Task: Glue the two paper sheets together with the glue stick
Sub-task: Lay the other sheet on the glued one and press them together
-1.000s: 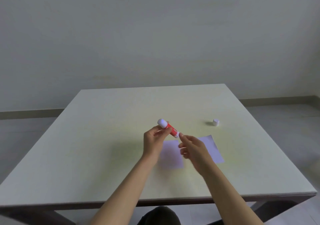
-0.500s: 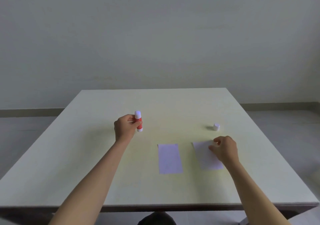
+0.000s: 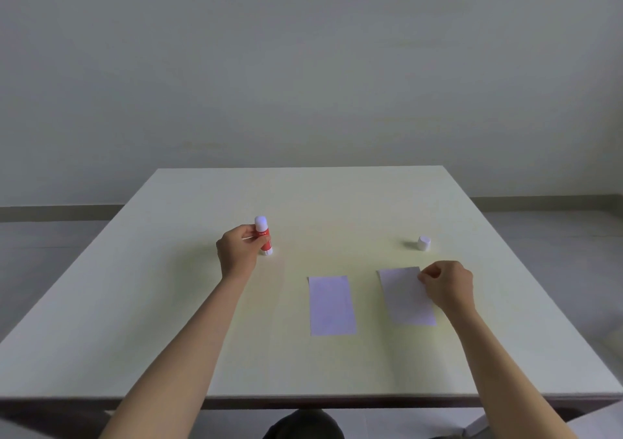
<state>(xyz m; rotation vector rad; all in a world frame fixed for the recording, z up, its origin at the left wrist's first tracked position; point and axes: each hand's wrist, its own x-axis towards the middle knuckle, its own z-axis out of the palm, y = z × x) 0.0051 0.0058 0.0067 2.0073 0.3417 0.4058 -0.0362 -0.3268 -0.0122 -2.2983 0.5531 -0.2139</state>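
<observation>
While the left hand [image 3: 240, 253] is holding the red glue stick [image 3: 263, 236] upright on the pale table [image 3: 168, 303], the right hand [image 3: 446, 288] is pinching the far right corner of the right paper sheet [image 3: 404, 297]. Just beside it, the left paper sheet [image 3: 332, 305] is lying flat. Farther back on the right, the small white cap [image 3: 423, 243] is sitting alone.

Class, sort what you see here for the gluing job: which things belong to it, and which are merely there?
Belong to the job:
- red-and-white glue stick, held upright by the left hand
- left white paper sheet
- right white paper sheet, pinched by the right hand
- small white cap

Merely there:
- pale square table
- grey wall
</observation>
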